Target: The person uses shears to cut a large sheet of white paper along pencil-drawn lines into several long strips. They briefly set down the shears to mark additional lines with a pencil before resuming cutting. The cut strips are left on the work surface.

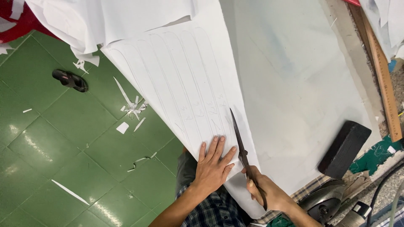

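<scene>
Scissors [240,141] were clamped in the right hand [267,193], blades parted over the white paper [181,84], which was pressed flat by the open left hand [212,166].

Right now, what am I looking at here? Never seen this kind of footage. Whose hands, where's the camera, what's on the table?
There is no machine here: a person works with two bare hands, and the single picture comes from a camera worn on that person's head, looking down. The left hand lies flat on a white paper sheet marked with long curved pencil lines. The right hand holds dark scissors, blades pointing away along the sheet's edge. The sheet overhangs a white-covered worktable. On the table's right side lie a black block and a long wooden ruler; an iron sits at the near corner. Below on the left is a green tiled floor with paper scraps and a dark sandal.
</scene>
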